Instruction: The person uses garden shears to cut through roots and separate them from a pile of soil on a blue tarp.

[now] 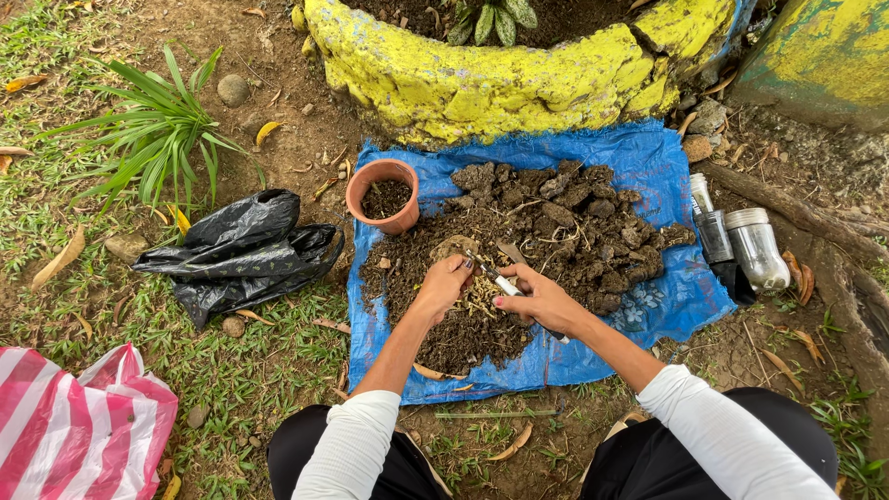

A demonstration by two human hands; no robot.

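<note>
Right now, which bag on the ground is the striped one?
The red-and-white striped bag, at the lower left on the grass. The black bag lies crumpled beside the blue tarp, nearer the terracotta pot.

Dry root clump (475,298) and white-handled tool (505,282), atop dark soil heap (546,231) on blue tarp.

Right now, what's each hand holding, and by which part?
Right hand grips a small knife by its handle. Left hand rests on the soil pile; any hold there cannot be told.
</note>
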